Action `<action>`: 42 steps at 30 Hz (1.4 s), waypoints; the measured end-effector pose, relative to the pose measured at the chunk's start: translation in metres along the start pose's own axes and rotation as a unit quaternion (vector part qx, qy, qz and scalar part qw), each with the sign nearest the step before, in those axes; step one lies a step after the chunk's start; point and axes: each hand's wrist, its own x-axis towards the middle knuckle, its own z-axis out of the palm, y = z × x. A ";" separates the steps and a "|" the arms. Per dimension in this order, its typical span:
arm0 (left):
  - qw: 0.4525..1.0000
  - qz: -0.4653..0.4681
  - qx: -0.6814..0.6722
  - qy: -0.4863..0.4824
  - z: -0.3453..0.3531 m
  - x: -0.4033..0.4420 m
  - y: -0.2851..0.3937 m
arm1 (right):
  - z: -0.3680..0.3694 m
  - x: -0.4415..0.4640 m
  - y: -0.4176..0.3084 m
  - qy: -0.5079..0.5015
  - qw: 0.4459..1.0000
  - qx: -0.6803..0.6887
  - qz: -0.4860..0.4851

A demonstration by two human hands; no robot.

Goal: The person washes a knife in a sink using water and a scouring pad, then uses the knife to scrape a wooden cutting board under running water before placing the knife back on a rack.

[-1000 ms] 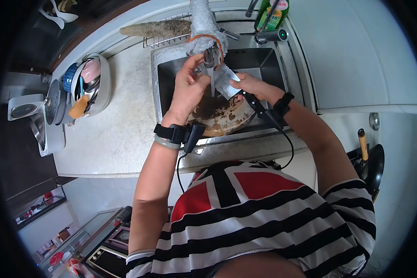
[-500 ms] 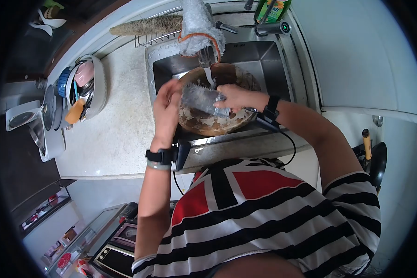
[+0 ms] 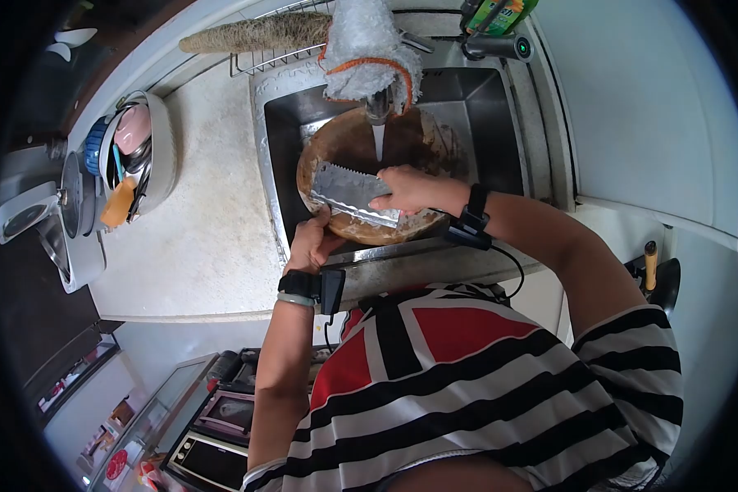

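A round wooden cutting board (image 3: 324, 148), brown with whitish patches of residue, lies tilted in the steel sink (image 3: 494, 123). My right hand (image 3: 414, 190) pinches one end of a flat rectangular scraper (image 3: 348, 190). One long edge of the scraper has saw-like teeth and the other is wavy; it lies over the board's middle. At the board's lower left rim, my left hand (image 3: 313, 242) grips the edge, with some fingers hidden underneath. Water runs from the faucet (image 3: 378, 111) onto the board, just above the scraper.
A fluffy white cloth with orange trim (image 3: 373, 45) covers the faucet. A loofah (image 3: 254, 33) rests on a wire rack behind the sink. A green bottle (image 3: 500, 15) stands at the back right. On the left counter sits a white basin (image 3: 166, 156) holding bowls and utensils.
My left hand has come down from beside the scraper's left end to the board's lower rim and taken hold there. The scraper has turned, now showing its toothed edge clearly.
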 end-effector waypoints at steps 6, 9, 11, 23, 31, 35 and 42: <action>0.991 0.018 0.110 0.072 0.027 -0.021 0.016 | -0.011 -0.004 0.020 0.028 0.999 0.041 -0.012; 0.995 0.029 0.085 0.053 0.034 -0.024 0.015 | -0.019 -0.003 0.038 0.045 0.995 0.091 0.015; 0.994 0.022 0.094 0.043 0.036 -0.025 0.014 | -0.026 0.000 0.054 0.052 0.990 0.101 0.082; 0.993 0.036 0.106 0.022 0.060 -0.036 0.024 | -0.064 0.002 0.131 0.243 0.959 -0.049 0.135; 0.993 0.040 0.105 0.028 0.069 -0.041 0.026 | -0.031 0.008 0.027 0.077 0.993 0.066 0.059; 0.992 0.038 0.109 0.044 0.066 -0.039 0.024 | -0.032 0.015 0.071 0.198 0.977 0.049 0.058; 0.993 0.037 0.109 0.013 0.067 -0.038 0.025 | -0.062 0.014 0.138 0.240 0.957 -0.011 0.165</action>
